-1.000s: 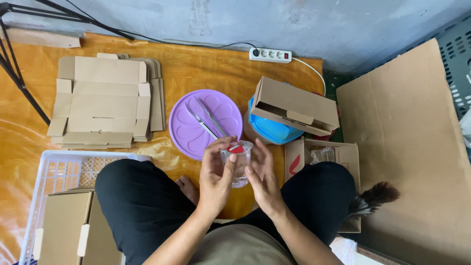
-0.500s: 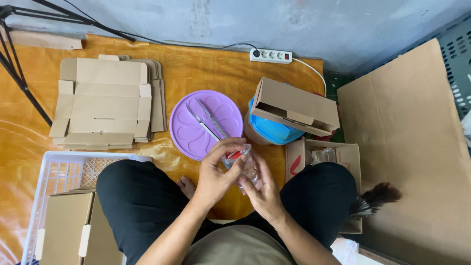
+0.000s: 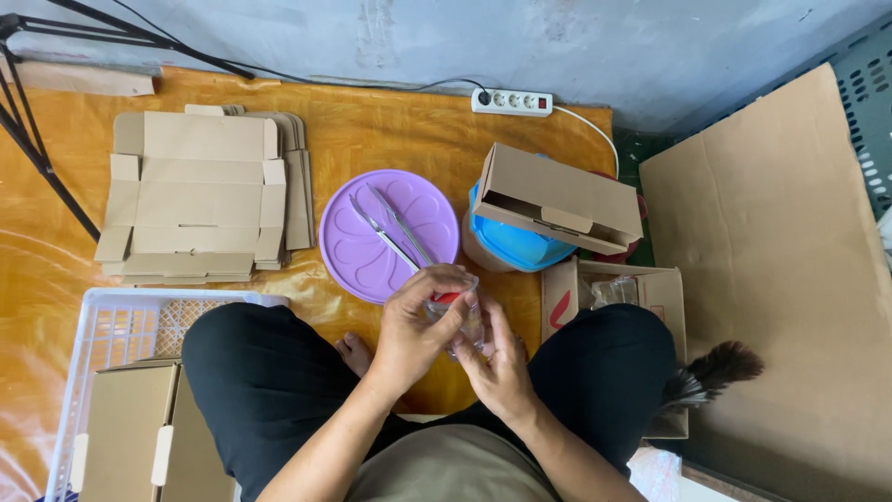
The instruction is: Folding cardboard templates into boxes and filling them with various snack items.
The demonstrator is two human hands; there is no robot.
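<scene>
Single view only: head cam, worn, looking almost straight down from above the seated person's lap. Top of frame faces the grey wall [image 3: 557, 37]; the floor's orange mat [image 3: 390, 130] fills the middle. Close range: hands sit near frame centre, knees span the lower half. Left edge cuts the white basket [image 3: 121, 311], right edge the cardboard sheet [image 3: 780, 279].

A small clear plastic cup [image 3: 462, 314] with a red part, tilted, above the lap.
</scene>
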